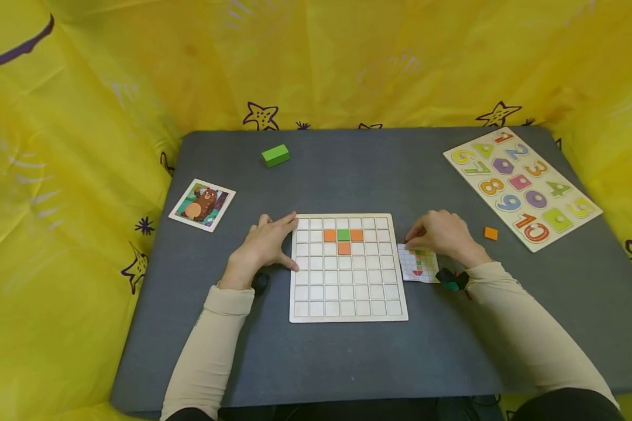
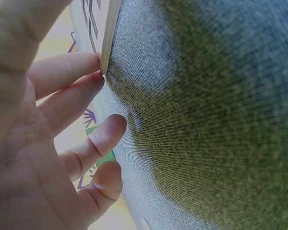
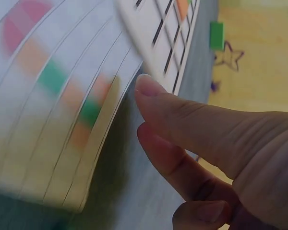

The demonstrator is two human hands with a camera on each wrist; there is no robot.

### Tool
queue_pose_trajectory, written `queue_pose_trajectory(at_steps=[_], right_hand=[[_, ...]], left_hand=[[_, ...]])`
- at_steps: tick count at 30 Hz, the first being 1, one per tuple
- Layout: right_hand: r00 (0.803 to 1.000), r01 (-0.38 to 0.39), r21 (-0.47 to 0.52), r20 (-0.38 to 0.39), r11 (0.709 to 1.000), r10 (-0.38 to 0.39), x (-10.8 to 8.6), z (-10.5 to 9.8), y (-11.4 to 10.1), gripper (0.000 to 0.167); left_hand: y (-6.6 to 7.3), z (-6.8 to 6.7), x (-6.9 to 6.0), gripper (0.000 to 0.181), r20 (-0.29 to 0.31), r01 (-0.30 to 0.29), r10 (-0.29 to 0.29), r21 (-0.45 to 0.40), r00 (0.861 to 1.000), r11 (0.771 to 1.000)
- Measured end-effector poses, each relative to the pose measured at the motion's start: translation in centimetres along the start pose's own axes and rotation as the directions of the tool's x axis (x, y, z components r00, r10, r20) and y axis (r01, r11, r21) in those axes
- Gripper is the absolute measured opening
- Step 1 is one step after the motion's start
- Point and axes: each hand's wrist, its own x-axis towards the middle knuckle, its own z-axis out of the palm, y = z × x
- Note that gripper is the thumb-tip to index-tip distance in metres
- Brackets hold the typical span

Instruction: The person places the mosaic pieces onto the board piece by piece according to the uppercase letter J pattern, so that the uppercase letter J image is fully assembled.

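Observation:
A square wooden grid board (image 1: 349,317) lies in the middle of the table. Three orange tiles (image 1: 344,248) and a green tile (image 1: 343,235) sit in its upper cells. My left hand (image 1: 260,248) is spread along the board's left edge; two fingertips touch the edge in the left wrist view. Right of the board lies a gridded paper card (image 1: 426,270) printed with a coloured figure. Over the card's far end is my right hand (image 1: 442,235), its thumb and forefinger bent near the edge. In the right wrist view nothing shows between those fingers (image 3: 151,88).
An orange tile (image 1: 490,233) lies right of my right hand, beside a number puzzle board (image 1: 526,186). Dark and green pieces (image 1: 449,279) lie partly under my right wrist. A green block (image 1: 276,155) and a bear picture (image 1: 202,205) are at the far left.

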Motion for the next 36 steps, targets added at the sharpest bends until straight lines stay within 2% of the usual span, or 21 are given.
queue_pose_trajectory(at_steps=[10,17,22,27,30,33,36], right_hand=[[0.995,-0.093,-0.003,0.029,0.996,0.093,-2.3,-1.5,5.4,0.025],[0.986,-0.144,0.034,0.084,0.989,0.141,-2.8,-1.5,7.1,0.033],[0.988,-0.129,0.051,0.093,0.990,0.123,-2.7,-1.5,7.1,0.031],[0.993,-0.103,0.061,0.069,0.993,0.099,-2.6,-1.9,7.1,0.024],[0.997,-0.062,0.093,0.039,0.994,0.059,-2.4,-2.4,6.7,0.022],[1.000,-0.012,0.132,0.009,0.991,0.011,-1.9,-2.8,5.2,0.021],[1.000,0.028,0.156,-0.007,0.987,-0.027,-1.1,-2.6,2.6,0.019]], left_hand=[[-0.1,-0.1,-0.3,0.114,-0.006,-0.001,0.001,-0.016,1.000,1.000],[-0.1,-0.2,-0.4,0.114,-0.004,-0.004,0.004,-0.008,1.000,1.000],[-0.1,-0.4,-0.4,0.114,-0.004,-0.002,0.002,-0.006,1.000,1.000],[0.0,-0.6,-0.3,0.114,-0.005,-0.001,0.001,-0.001,1.000,1.000],[0.1,-0.6,-0.2,0.114,-0.005,-0.003,0.003,0.006,1.000,1.000],[0.2,-0.5,-0.2,0.114,-0.002,0.001,-0.001,0.008,1.000,1.000],[0.3,-0.1,-0.2,0.114,0.004,0.006,-0.006,0.007,1.000,1.000]])
